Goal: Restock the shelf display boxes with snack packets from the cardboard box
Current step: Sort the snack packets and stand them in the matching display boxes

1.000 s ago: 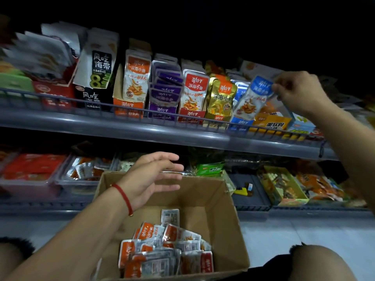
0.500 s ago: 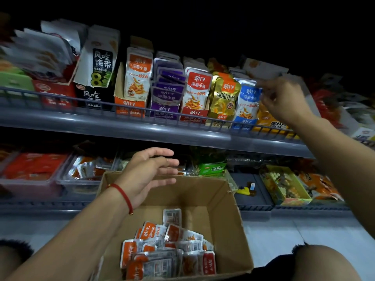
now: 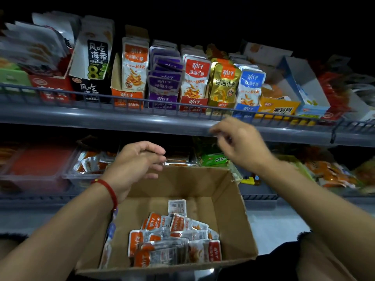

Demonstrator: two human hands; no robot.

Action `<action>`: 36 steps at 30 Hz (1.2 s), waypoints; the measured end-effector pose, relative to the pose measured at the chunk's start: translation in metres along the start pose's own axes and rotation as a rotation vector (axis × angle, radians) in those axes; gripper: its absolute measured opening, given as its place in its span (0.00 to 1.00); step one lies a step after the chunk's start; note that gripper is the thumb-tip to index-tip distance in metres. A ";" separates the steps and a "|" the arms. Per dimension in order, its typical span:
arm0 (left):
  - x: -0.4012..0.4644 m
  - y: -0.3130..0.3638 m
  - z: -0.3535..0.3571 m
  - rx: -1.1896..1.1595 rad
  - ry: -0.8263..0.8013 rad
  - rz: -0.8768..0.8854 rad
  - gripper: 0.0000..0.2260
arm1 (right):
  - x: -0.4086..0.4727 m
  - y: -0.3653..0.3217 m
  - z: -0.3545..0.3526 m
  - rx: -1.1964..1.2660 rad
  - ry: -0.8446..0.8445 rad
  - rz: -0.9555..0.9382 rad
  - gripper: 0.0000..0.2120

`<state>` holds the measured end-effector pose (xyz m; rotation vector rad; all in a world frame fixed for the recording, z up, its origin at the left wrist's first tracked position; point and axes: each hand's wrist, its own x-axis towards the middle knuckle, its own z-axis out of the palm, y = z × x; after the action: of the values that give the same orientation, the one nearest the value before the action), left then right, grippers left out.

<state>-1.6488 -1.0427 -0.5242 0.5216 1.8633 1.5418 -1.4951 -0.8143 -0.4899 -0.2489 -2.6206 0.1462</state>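
Cardboard box (image 3: 229,201): nearest the viewer, open-topped, in front of the shelving; its far wall stands before the lower shelf's front edge.
Snack packets (image 3: 172,240): a loose heap of orange, red and silver sachets on the box floor, bunched toward the near wall; one lies barcode-up at the back of the heap.
Left hand (image 3: 135,167): hangs above the box's far-left corner, fingers relaxed and slightly bent, holding nothing; a red string bracelet (image 3: 109,191) circles the wrist.
Right hand (image 3: 242,145): raised above the box's far-right corner, in front of the upper shelf's front edge, fingers loosely curled and blurred; nothing visible in them.
Lower shelf (image 3: 259,196): clear trays of orange-and-silver packets to the left, a green pack (image 3: 215,159) near the middle, orange bags to the right.
Upper shelf (image 3: 101,118): grey, with a wire rail along its front edge.
Display boxes: standing side by side behind the rail, orange (image 3: 127,98), purple (image 3: 163,100), red (image 3: 193,103), gold (image 3: 222,105) and blue (image 3: 247,108), each with upright fish-snack packets.
Blue-and-white box (image 3: 304,86): right of that row, tilted.
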 end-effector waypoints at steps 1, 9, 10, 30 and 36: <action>-0.001 -0.003 -0.003 0.052 -0.013 0.002 0.04 | -0.006 -0.005 0.015 0.028 -0.044 -0.004 0.11; 0.007 -0.030 -0.063 0.579 -0.036 0.096 0.09 | -0.020 -0.076 0.141 0.369 -0.613 0.129 0.08; 0.009 -0.033 -0.067 0.596 -0.023 0.083 0.09 | -0.019 -0.087 0.157 0.419 -0.688 0.173 0.08; 0.027 -0.021 -0.069 0.713 -0.033 -0.062 0.02 | -0.021 -0.128 0.282 0.811 -0.916 0.799 0.12; 0.020 -0.024 -0.044 0.815 -0.111 -0.008 0.05 | -0.035 -0.082 0.201 0.990 -0.811 0.922 0.06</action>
<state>-1.6911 -1.0657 -0.5480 0.9239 2.3500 0.6653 -1.5757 -0.9128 -0.6692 -1.1639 -2.4759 2.1107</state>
